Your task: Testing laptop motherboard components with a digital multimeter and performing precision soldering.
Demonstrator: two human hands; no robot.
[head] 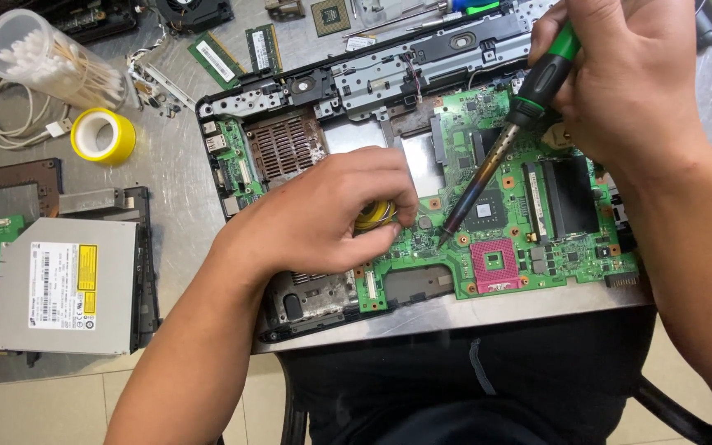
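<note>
Right hand (632, 82) gripped a soldering iron (504, 140), tip on the green motherboard (554, 239); left hand (331, 218) pinched a yellow solder coil (375, 216).

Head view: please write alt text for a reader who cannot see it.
The right hand holds a green-handled soldering iron with its tip on a green laptop circuit board, while the left hand pinches a small yellow spool beside the tip. On the metal table lie an optical drive, a yellow tape roll and a tub of cotton swabs.
</note>
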